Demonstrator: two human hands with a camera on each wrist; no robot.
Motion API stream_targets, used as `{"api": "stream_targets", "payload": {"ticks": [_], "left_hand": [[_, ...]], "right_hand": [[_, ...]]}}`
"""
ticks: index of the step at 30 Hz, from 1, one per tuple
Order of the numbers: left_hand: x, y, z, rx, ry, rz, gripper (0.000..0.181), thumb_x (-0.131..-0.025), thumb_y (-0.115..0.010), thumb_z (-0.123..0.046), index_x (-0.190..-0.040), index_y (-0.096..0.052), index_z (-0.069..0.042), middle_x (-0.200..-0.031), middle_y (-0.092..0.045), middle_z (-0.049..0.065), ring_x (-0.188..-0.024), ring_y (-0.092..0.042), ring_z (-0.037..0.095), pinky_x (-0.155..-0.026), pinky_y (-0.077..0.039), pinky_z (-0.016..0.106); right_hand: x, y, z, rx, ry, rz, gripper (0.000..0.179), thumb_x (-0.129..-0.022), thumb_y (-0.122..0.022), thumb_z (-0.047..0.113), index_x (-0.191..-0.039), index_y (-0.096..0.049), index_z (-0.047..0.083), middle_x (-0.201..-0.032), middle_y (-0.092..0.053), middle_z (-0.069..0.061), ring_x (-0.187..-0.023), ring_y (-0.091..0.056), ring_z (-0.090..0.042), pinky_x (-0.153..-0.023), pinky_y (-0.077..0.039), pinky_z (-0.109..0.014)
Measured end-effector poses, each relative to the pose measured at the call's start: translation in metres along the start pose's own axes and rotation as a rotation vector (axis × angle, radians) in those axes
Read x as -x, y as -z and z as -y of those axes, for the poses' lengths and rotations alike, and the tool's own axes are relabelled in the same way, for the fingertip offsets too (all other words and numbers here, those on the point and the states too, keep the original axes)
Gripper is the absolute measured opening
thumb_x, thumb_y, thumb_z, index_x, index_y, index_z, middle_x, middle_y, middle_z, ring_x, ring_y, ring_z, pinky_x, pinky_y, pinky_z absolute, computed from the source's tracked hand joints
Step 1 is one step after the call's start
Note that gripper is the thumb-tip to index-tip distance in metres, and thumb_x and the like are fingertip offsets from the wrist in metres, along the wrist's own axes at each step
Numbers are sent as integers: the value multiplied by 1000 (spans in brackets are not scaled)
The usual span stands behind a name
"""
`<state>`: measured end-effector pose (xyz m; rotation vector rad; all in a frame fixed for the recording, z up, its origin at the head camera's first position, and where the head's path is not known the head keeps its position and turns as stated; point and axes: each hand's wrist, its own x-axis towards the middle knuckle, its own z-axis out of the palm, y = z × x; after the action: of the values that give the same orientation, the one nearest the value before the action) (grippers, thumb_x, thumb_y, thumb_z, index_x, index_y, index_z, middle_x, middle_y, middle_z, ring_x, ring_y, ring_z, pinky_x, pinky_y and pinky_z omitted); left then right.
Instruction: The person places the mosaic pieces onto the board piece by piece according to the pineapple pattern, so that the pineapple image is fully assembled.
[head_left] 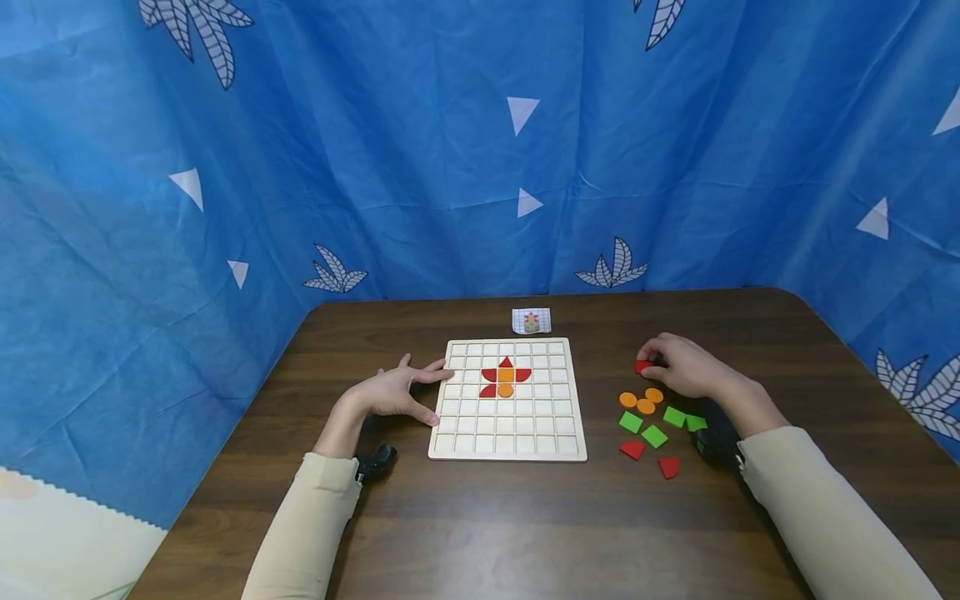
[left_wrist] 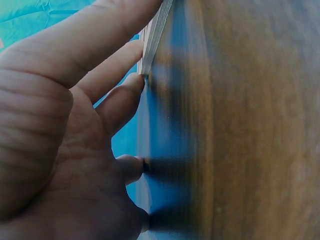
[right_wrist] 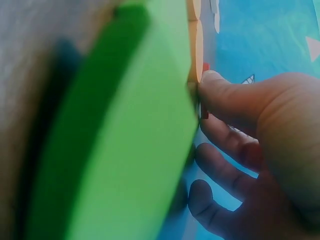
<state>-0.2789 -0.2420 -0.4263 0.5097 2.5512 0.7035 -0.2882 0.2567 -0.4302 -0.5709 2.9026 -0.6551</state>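
A cream grid board [head_left: 468, 447] lies on the table. My left hand [head_left: 393, 392] has its fingers stretched out, with thumb and fingertips touching the board's left edge. On the board's squares sit a red triangle [head_left: 506, 362], an orange square [head_left: 506, 375], an orange disc [head_left: 506, 390] and red quarter-circle pieces [head_left: 488, 391]. Off to the right, my right hand [head_left: 686, 367] pinches a red piece [head_left: 642, 366] between thumb and fingers, low over the tabletop; its exact shape is partly hidden. In the right wrist view, a green square [right_wrist: 135, 130] looms close to the camera.
Loose pieces lie right of the board: three orange discs [head_left: 646, 407], several green squares [head_left: 655, 436] and two red quarter-circle pieces [head_left: 669, 467]. A small printed pattern card [head_left: 531, 321] lies behind the board. A blue curtain [head_left: 450, 167] hangs behind the brown table [head_left: 480, 525].
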Motion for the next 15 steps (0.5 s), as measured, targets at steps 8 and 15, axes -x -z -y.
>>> {"api": "stream_targets", "payload": {"ticks": [8, 15], "left_hand": [[0, 1, -1, 4, -3, -3, 88, -78, -88, -45, -155, -47, -34, -172, -24, -6, -158, 12, 47, -113, 7, 83], [1, 0, -1, -9, 2, 2, 88, -79, -87, -46, -156, -46, -33, -172, -23, -6, -158, 11, 47, -113, 6, 83]], "right_hand": [[11, -1, -1, -7, 0, -16, 18, -101, -67, 15, -112, -69, 2, -106, -64, -12, -94, -59, -26, -91, -53, -53], [21, -4, 3, -15, 23, -25, 19, -101, -67, 16, -113, -67, 3, -107, -64, -12, -92, -59, -23, -87, -54, -50]]}}
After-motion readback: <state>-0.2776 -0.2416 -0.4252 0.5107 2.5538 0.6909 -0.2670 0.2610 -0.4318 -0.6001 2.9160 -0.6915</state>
